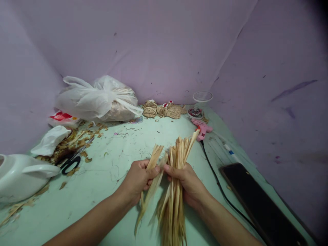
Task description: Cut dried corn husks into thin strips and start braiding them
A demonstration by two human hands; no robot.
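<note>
My right hand (186, 181) is closed around a thick bundle of dry, straw-coloured plant strips (176, 205), held upright over the table. Several thinner strips (155, 155) are gripped in my left hand (142, 177), whose thumb presses on them. One pale strip (156, 182) lies between the two hands, and my right thumb and finger are close to its upper part. The lower ends of the bundle are blurred. Both hands are near each other, in the middle of the view.
At left are a white jug (23, 177), black scissors (69, 162) and plant scraps (74, 140). Behind stand a tied plastic bag (99, 99) and woven pieces (169, 111). A pink glue gun (202, 128), its black cord (217, 181) and a dark phone-like slab (261, 201) lie right.
</note>
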